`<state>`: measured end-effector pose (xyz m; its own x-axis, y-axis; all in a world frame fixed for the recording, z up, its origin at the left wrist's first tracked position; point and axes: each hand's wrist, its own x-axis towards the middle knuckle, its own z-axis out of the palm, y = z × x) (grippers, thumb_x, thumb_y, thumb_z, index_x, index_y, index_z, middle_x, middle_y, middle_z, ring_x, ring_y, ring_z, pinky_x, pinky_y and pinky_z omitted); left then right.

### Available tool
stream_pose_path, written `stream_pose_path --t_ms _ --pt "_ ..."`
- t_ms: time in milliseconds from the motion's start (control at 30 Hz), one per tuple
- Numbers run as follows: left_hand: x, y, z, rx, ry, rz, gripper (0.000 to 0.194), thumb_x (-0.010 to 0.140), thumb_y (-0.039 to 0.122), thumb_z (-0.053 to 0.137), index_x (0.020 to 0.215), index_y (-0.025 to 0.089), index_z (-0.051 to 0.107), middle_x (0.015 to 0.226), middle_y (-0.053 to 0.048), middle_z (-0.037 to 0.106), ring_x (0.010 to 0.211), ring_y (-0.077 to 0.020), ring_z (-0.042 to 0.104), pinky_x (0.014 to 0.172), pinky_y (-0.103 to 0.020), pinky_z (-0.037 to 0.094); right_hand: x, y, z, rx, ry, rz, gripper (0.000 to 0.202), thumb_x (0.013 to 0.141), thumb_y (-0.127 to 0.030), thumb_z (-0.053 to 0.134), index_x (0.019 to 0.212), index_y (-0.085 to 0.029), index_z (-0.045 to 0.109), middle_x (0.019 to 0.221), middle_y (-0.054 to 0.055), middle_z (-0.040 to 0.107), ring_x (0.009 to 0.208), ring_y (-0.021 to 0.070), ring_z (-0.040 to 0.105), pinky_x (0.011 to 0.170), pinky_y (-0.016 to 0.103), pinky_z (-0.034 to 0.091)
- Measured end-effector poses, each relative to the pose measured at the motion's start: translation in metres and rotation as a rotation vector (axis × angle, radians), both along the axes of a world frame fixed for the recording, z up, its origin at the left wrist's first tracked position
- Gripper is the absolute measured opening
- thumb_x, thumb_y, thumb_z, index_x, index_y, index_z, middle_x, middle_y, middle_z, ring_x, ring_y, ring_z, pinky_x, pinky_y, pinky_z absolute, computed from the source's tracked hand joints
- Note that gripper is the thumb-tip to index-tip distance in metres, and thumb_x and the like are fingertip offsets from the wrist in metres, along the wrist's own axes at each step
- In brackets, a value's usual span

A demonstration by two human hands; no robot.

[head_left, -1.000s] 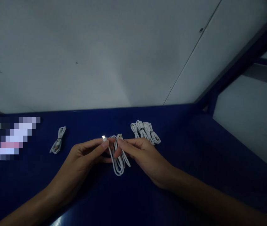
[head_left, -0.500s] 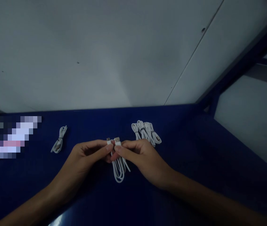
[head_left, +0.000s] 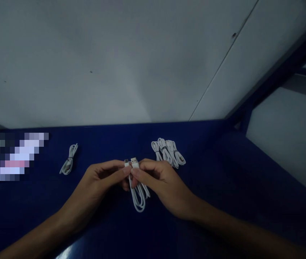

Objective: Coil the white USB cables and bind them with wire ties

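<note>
White cable (head_left: 138,201): left hand (head_left: 99,178) and right hand (head_left: 166,180), angled inward, pinch its 2 plugs (head_left: 135,163).

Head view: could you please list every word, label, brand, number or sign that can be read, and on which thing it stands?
Readable text: none.
Held white cable, with its larger plug: too small and dim to read any mark.
Tied cables on the right and tied cable on the left: no legible marking.
Pixelated patch: anything under it is hidden.
</note>
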<state>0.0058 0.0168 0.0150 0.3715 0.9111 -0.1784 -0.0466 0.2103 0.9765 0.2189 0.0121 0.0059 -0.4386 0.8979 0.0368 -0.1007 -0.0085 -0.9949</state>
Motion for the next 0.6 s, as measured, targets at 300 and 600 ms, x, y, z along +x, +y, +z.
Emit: stream_pose_path --t_ms 300,600 --pt "-0.0020 0.0025 -0.0040 0.015 0.051 -0.024 0.014 0.102 0.025 0.075 0.105 0.025 0.088 0.085 -0.001 0.077 0.082 -0.0169 0.066 0.082 -0.028 0.052 0.0021 0.0005 0.0031 0.033 -0.098 0.039 0.041 0.111 -0.050 0.064 0.086 -0.022 0.080 0.103 0.007 0.076 0.098 0.0218 0.071 0.091 0.040 0.054" --pt "-0.0042 0.0015 -0.0037 0.019 0.089 -0.030 0.012 0.101 0.027 0.076 0.102 0.026 0.088 0.082 -0.002 0.078 0.080 -0.0178 0.067 0.079 -0.029 0.051 0.0033 -0.0001 0.0020 0.040 -0.099 0.066 0.042 0.109 -0.054 0.064 0.086 -0.024 0.082 0.102 0.006 0.074 0.096 0.0212 0.068 0.094 0.040 0.053"
